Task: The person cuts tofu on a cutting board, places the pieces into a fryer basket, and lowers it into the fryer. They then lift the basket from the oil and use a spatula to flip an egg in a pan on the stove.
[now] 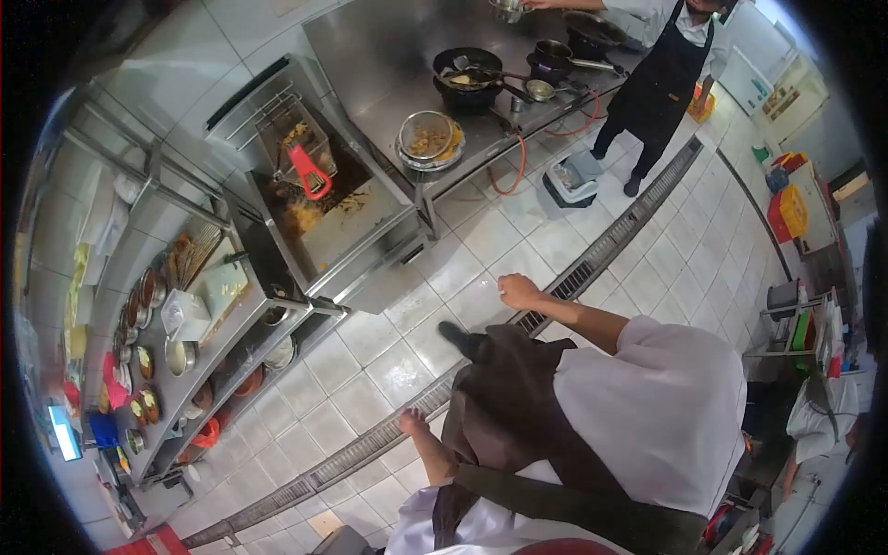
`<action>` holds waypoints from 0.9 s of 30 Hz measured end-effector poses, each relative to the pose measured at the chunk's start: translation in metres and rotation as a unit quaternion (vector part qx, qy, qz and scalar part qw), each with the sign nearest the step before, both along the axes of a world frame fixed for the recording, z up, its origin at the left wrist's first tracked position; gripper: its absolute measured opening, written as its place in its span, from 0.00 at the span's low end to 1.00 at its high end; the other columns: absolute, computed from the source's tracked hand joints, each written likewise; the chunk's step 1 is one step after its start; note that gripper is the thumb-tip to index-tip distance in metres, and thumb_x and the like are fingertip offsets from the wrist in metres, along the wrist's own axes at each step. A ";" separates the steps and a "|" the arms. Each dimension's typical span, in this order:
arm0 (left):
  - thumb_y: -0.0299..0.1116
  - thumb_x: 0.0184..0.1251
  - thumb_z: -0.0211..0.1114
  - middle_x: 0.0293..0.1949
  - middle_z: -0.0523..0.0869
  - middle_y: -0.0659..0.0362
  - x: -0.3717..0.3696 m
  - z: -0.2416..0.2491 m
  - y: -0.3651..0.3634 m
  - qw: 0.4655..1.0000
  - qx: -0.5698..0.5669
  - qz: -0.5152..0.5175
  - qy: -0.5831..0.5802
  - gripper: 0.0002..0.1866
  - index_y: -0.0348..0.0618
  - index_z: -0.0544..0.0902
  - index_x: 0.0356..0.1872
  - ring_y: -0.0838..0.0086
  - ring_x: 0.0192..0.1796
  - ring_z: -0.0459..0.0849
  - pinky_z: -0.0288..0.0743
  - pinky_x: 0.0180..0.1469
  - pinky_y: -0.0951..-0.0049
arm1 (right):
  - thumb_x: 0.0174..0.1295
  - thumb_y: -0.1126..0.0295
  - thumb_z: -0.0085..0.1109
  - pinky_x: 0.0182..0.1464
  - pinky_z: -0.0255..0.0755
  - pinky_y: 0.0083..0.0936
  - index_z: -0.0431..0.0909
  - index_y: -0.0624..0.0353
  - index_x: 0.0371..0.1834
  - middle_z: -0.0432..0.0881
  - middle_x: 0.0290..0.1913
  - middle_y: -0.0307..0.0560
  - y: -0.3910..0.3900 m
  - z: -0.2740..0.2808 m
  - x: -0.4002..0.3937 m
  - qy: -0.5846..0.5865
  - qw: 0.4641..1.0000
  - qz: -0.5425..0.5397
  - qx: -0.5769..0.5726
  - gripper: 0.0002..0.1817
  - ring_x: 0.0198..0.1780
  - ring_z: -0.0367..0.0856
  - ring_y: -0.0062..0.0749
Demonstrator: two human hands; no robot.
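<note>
— Both hands are empty, aren't they?

— Yes. The right hand (521,291) hangs with loosely curled fingers just right of center and holds nothing. The left hand (413,423) is low in the middle of the frame, fingers slack and also bare. Neither touches anything.

— What's nearest them?

— The floor drain grate (592,264). It runs diagonally from upper right to lower left, right under both hands. 1 dark shoe (460,339) is planted on the tiled floor (398,370) just past it.

— So it's a stride across the kitchen. How would you do it well?

— I'd put the foot flat on tile, not on the grate bars. The tiles shine and may be slick, so short steps. I'd also keep the arms free for balance, as they are.

— And what's ahead?

— The deep fryer (324,213), left of center. Its fry basket (308,172) with a red handle is hooked above the oil. That's hot, so I'd keep sleeves and apron off its edge. At far left a steel shelf (176,342) is crowded with small bowls.

— Anything in the way?

— An orange hose (518,162) loops down by the range at the top, and a white box (572,176) sits on the floor there. A co-worker (659,74) in a black apron stands at the wok (467,79), well apart. A steel bowl (427,137) of fried food sits near the range's edge.
</note>
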State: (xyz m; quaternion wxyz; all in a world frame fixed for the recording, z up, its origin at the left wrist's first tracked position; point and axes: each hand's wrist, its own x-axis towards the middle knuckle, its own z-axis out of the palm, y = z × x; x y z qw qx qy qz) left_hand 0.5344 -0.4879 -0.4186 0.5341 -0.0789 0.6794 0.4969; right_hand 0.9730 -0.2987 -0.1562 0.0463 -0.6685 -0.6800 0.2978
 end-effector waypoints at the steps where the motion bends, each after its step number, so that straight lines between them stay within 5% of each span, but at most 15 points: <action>1: 0.41 0.64 0.52 0.47 0.78 0.52 0.011 -0.014 -0.020 0.998 0.040 -0.057 -0.004 0.19 0.43 0.75 0.52 0.57 0.48 0.77 0.70 0.44 0.50 | 0.48 0.70 0.55 0.46 0.73 0.39 0.78 0.60 0.36 0.81 0.37 0.56 -0.004 -0.002 0.013 0.004 0.999 -0.033 0.020 0.12 0.43 0.79 0.50; 5: 0.41 0.63 0.54 0.42 0.81 0.55 0.048 -0.030 -0.045 0.985 -0.143 0.027 -0.097 0.15 0.44 0.78 0.45 0.61 0.42 0.80 0.74 0.39 0.55 | 0.48 0.68 0.56 0.46 0.73 0.41 0.78 0.59 0.35 0.81 0.37 0.57 -0.012 -0.006 0.055 0.059 0.989 -0.131 0.021 0.11 0.43 0.79 0.51; 13: 0.48 0.56 0.63 0.31 0.84 0.56 0.084 -0.019 0.024 0.973 -0.031 -0.221 0.056 0.15 0.47 0.80 0.28 0.66 0.30 0.82 0.74 0.28 0.64 | 0.49 0.67 0.58 0.44 0.74 0.35 0.80 0.59 0.33 0.82 0.35 0.54 -0.011 -0.020 0.120 0.079 0.982 -0.168 0.045 0.10 0.40 0.81 0.47; 17: 0.27 0.51 0.60 0.21 0.78 0.60 0.181 0.089 0.134 0.981 -0.075 -0.114 0.137 0.04 0.41 0.79 0.29 0.72 0.20 0.77 0.68 0.17 0.72 | 0.49 0.65 0.59 0.44 0.74 0.35 0.80 0.58 0.31 0.82 0.34 0.53 0.012 -0.021 0.158 0.072 0.986 -0.149 -0.002 0.10 0.40 0.81 0.46; 22: 0.23 0.52 0.56 0.22 0.78 0.59 0.249 0.106 0.185 0.924 0.065 -0.250 0.281 0.10 0.36 0.80 0.37 0.76 0.19 0.76 0.67 0.16 0.77 | 0.49 0.64 0.60 0.44 0.74 0.35 0.81 0.57 0.30 0.83 0.34 0.53 0.050 -0.025 0.206 0.089 0.985 -0.149 0.008 0.10 0.40 0.81 0.45; 27: 0.21 0.51 0.54 0.22 0.79 0.59 0.269 0.095 0.179 0.923 0.089 -0.206 0.313 0.12 0.36 0.80 0.38 0.74 0.20 0.77 0.69 0.18 0.77 | 0.49 0.62 0.58 0.48 0.72 0.38 0.80 0.56 0.33 0.82 0.39 0.53 0.091 -0.031 0.240 0.108 0.981 -0.161 -0.028 0.12 0.46 0.79 0.49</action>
